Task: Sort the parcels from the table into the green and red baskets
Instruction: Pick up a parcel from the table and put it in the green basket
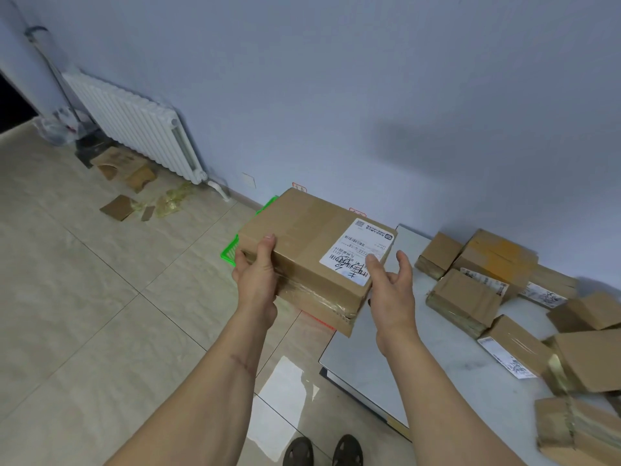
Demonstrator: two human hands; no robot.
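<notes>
My left hand (257,274) gripped the parcel (314,255) above the green basket (232,248); my right hand (389,284), fingers spread, held nothing beside the parcel's label (358,252).

Single head-worn wide-angle view, looking forward and steeply down. Both forearms extend close below the lens; the white rectangular worktop (363,358) lies right, the beige tiled floor (84,297) left.
</notes>
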